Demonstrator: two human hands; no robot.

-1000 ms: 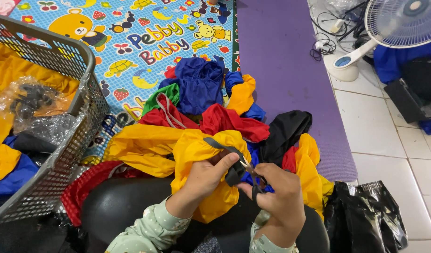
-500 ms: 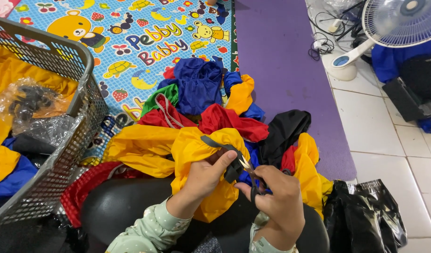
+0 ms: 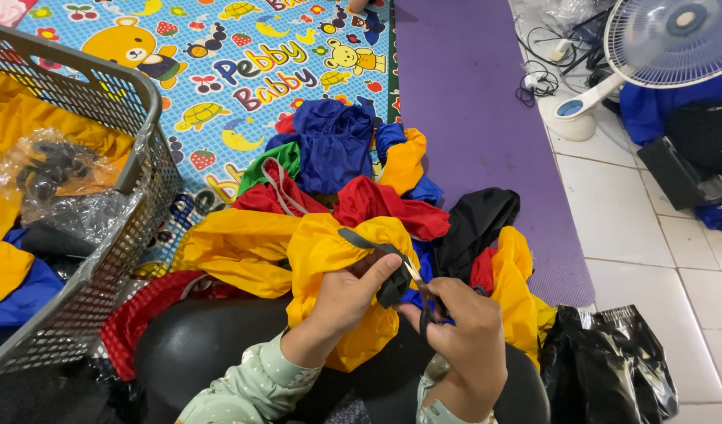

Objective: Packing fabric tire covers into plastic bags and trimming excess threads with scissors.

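Note:
My left hand (image 3: 347, 302) grips a yellow fabric piece (image 3: 329, 251) with a dark grey strap (image 3: 366, 242) running across it, thumb pressed near the strap's end. My right hand (image 3: 465, 334) holds small scissors (image 3: 418, 284), the blades pointing up-left at the strap beside my left thumb. Both hands work over my black-clad lap (image 3: 196, 349), just in front of a heap of coloured fabric pieces (image 3: 353, 169) in blue, red, yellow, green and black.
A grey mesh basket (image 3: 121, 235) with yellow and blue cloth and plastic bags stands at left. A cartoon play mat (image 3: 219, 71) and a purple mat (image 3: 471, 102) cover the floor. A white fan (image 3: 659, 47) and cables sit at upper right; a black plastic bag (image 3: 608, 365) lies at lower right.
Both hands stay in nearly the same place; the scissors have shifted slightly against the strap. The view has drifted a little.

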